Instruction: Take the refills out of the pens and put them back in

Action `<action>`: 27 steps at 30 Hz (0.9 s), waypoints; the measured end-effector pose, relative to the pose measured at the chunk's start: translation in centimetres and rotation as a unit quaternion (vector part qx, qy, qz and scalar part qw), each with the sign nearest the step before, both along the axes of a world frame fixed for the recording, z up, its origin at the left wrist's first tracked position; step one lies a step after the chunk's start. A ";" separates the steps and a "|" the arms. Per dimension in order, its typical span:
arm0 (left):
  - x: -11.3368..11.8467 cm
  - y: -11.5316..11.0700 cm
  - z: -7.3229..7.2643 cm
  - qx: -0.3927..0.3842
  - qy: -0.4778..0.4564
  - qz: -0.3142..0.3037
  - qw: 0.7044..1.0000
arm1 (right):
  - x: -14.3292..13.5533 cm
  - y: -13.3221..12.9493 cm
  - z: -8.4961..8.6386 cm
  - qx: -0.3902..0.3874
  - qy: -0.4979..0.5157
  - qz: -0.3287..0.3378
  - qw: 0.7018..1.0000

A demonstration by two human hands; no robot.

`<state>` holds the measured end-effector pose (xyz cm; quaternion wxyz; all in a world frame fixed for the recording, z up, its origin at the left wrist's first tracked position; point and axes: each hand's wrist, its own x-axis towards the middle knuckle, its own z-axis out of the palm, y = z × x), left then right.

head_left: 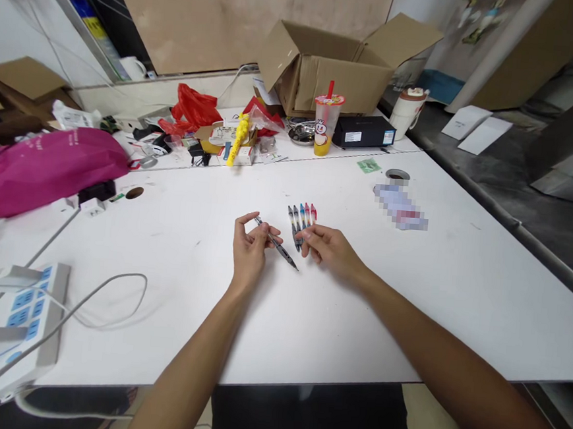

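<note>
White table [158, 336]: it spreads beneath both our forearms.
Cardboard box [366, 83]: flaps open, it stands beyond our hands at the far side.
Magenta bag [57, 167]: we see it lying at the left.
Right hand [333, 250]: fingers curled at the pens' near ends; we cannot tell whether they pinch one.
Left hand [248, 254]: thumb and fingers pinch a grey pen [283, 252].
Row of pens [301, 216]: five, side by side on the tabletop, tops dark, blue and reddish.
Grey pen: slanted, its tip points down toward our right.

Passing room lies behind the pens [302, 212] (a cup [325, 124] blocks farther back).
</note>
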<state>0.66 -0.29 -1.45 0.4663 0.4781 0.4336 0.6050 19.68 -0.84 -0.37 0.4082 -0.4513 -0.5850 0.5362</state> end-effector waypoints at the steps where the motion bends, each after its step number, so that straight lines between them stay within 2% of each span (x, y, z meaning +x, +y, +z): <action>1: -0.1 0.1 -0.1 -0.001 0.000 -0.007 1.000 | 0.2 0.2 0.0 0.009 -0.005 -0.014 1.000; 5: -0.2 0.3 0.0 -0.004 0.011 -0.023 1.000 | 1.1 0.7 -0.3 0.078 -0.050 -0.070 0.993; 9: -0.5 0.1 0.7 -0.019 0.043 -0.047 0.998 | 1.9 1.0 -1.0 0.171 -0.174 -0.106 0.964; 11: -0.6 0.1 0.9 -0.045 0.055 -0.053 0.996 | 2.1 1.0 -1.3 0.246 -0.243 -0.084 0.934; 14: -0.9 0.4 0.8 -0.099 0.080 -0.053 0.990 | 2.0 1.1 -1.7 0.331 -0.321 0.004 0.888; 18: -0.9 1.8 0.4 -0.146 0.150 -0.034 0.977 | 1.6 1.2 -2.2 0.337 -0.384 0.062 0.858; 23: -0.4 5.2 0.3 -0.107 0.299 -0.002 0.948 | 1.1 1.6 -2.3 0.346 -0.406 0.065 0.843; 27: -0.1 7.7 -0.3 -0.080 0.301 0.033 0.950 | 1.0 1.8 -2.1 0.366 -0.391 0.056 0.843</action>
